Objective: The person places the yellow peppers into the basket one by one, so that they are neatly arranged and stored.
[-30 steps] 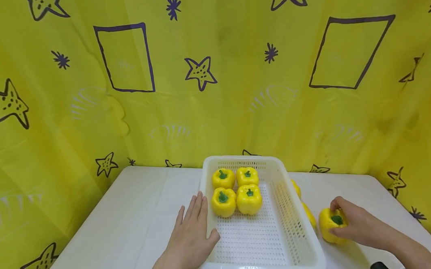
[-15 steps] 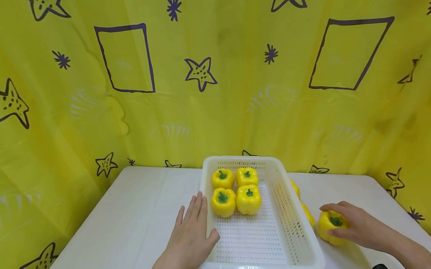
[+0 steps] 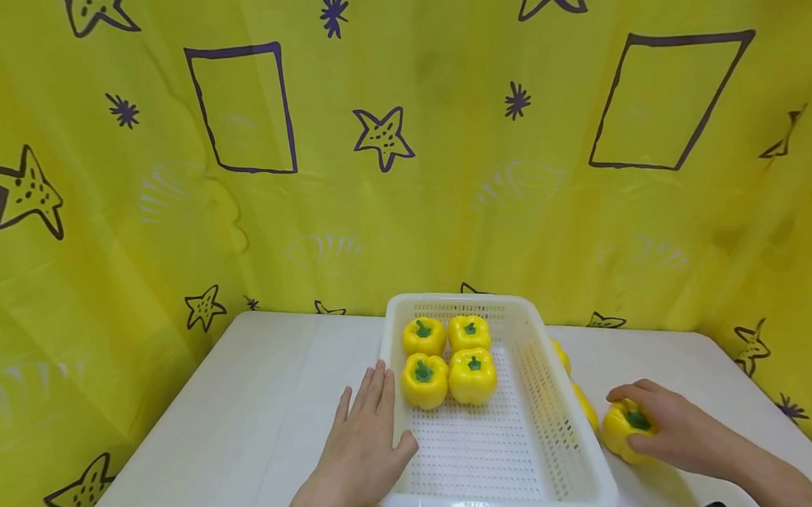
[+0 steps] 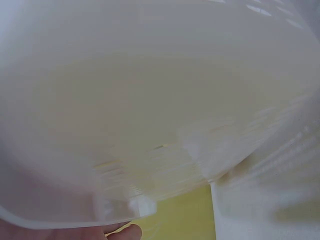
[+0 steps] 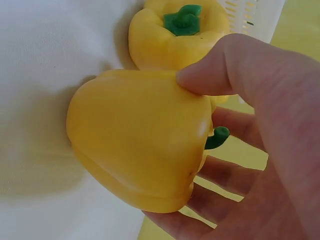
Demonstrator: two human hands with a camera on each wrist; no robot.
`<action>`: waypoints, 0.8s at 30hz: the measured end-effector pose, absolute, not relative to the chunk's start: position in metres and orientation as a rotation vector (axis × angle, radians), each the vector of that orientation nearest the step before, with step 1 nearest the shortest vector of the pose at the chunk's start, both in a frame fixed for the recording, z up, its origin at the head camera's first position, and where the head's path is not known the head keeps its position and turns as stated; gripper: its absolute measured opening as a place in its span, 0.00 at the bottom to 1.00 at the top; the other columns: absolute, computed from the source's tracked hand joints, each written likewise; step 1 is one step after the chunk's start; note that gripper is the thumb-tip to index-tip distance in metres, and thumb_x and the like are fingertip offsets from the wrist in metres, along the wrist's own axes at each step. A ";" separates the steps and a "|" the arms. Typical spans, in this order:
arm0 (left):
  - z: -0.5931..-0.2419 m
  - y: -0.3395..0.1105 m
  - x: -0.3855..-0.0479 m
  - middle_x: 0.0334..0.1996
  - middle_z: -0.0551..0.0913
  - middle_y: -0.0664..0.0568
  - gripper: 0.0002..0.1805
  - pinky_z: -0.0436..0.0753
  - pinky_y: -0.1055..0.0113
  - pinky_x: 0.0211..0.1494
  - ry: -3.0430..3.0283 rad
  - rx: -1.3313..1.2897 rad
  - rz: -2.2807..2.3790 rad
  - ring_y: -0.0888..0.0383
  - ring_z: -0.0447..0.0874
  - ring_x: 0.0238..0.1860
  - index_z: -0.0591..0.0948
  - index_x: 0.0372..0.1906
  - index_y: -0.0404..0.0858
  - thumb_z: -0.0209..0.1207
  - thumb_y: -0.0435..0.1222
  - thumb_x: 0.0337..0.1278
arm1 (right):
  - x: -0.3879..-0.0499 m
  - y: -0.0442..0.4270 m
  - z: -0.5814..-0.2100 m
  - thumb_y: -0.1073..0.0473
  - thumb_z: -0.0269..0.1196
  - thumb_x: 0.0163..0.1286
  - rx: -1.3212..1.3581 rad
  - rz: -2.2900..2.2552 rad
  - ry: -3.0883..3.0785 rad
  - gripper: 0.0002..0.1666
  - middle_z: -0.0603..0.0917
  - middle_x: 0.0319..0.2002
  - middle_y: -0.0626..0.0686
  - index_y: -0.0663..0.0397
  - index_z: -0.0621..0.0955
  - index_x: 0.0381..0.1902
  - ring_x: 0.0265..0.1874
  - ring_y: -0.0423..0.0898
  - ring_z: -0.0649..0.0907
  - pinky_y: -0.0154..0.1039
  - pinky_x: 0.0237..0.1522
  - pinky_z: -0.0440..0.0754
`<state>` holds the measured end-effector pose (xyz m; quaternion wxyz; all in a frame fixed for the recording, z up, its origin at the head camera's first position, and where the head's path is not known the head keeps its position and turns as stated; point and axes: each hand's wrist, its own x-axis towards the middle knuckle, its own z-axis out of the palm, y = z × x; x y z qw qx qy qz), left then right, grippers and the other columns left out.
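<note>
A white plastic basket point(image 3: 472, 464) stands on the table with several yellow bell peppers point(image 3: 473, 376) grouped at its far left. Along the basket's left rim lies my left hand point(image 3: 361, 443), its fingers straight. The left wrist view is mostly the blurred basket wall point(image 4: 150, 100), with part of that hand at the lower edge. Right of the basket, my right hand point(image 3: 673, 427) holds another yellow bell pepper point(image 5: 140, 140), thumb on one side and fingers round the other. That pepper still seems to rest on the table, its green stem toward the palm.
More yellow peppers point(image 3: 585, 409) stand close against the basket's right side, partly hidden by its wall. One neighbouring pepper point(image 5: 175, 50) is nearly touching the held one. A yellow patterned curtain point(image 3: 404, 208) hangs behind the white table point(image 3: 249, 415).
My right hand's fingers have spread and resettled round the pepper, which has tilted slightly. My left hand has stayed in place on the basket rim.
</note>
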<state>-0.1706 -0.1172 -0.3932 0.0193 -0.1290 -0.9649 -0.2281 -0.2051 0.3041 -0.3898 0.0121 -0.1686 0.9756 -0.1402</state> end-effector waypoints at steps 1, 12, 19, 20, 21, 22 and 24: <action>-0.393 -0.117 -0.170 0.81 0.44 0.44 0.43 0.45 0.39 0.79 -2.992 -0.403 -0.709 0.46 0.42 0.81 0.52 0.78 0.33 0.47 0.50 0.64 | -0.205 0.304 -0.390 0.58 0.70 0.49 -0.524 -0.434 3.047 0.29 0.80 0.46 0.48 0.52 0.80 0.53 0.35 0.33 0.73 0.32 0.35 0.75; -0.393 -0.116 -0.171 0.81 0.45 0.44 0.43 0.45 0.39 0.79 -2.990 -0.399 -0.692 0.46 0.43 0.81 0.52 0.78 0.33 0.47 0.51 0.64 | -0.204 0.309 -0.387 0.59 0.72 0.49 -0.637 -0.427 3.155 0.26 0.81 0.46 0.45 0.45 0.81 0.49 0.37 0.30 0.75 0.32 0.37 0.78; -0.392 -0.116 -0.171 0.81 0.45 0.44 0.43 0.45 0.39 0.79 -2.992 -0.401 -0.688 0.46 0.43 0.81 0.52 0.78 0.33 0.47 0.51 0.64 | -0.207 0.308 -0.369 0.60 0.71 0.51 -0.558 -0.437 3.130 0.27 0.81 0.50 0.51 0.46 0.81 0.52 0.37 0.35 0.75 0.32 0.35 0.76; -0.392 -0.116 -0.171 0.81 0.44 0.44 0.43 0.45 0.39 0.79 -2.995 -0.399 -0.690 0.46 0.43 0.81 0.52 0.78 0.33 0.47 0.51 0.64 | -0.207 0.307 -0.367 0.60 0.71 0.51 -0.556 -0.441 3.128 0.27 0.81 0.50 0.52 0.46 0.81 0.52 0.37 0.36 0.75 0.32 0.34 0.76; -0.392 -0.116 -0.171 0.81 0.44 0.44 0.43 0.45 0.39 0.79 -2.998 -0.397 -0.691 0.46 0.43 0.81 0.52 0.78 0.33 0.47 0.51 0.64 | -0.207 0.307 -0.365 0.60 0.71 0.52 -0.550 -0.446 3.129 0.27 0.81 0.51 0.52 0.46 0.81 0.52 0.37 0.36 0.74 0.31 0.34 0.76; -0.392 -0.116 -0.171 0.81 0.44 0.44 0.43 0.45 0.39 0.79 -3.001 -0.396 -0.693 0.46 0.43 0.81 0.52 0.78 0.33 0.47 0.51 0.64 | -0.206 0.307 -0.363 0.60 0.71 0.52 -0.553 -0.454 3.134 0.27 0.81 0.51 0.52 0.46 0.81 0.52 0.36 0.36 0.74 0.31 0.34 0.76; -0.392 -0.116 -0.171 0.81 0.44 0.44 0.43 0.45 0.39 0.79 -3.003 -0.397 -0.696 0.46 0.43 0.81 0.52 0.78 0.33 0.47 0.51 0.64 | -0.205 0.306 -0.359 0.60 0.71 0.52 -0.570 -0.463 3.146 0.27 0.81 0.50 0.52 0.45 0.81 0.53 0.36 0.34 0.74 0.30 0.33 0.75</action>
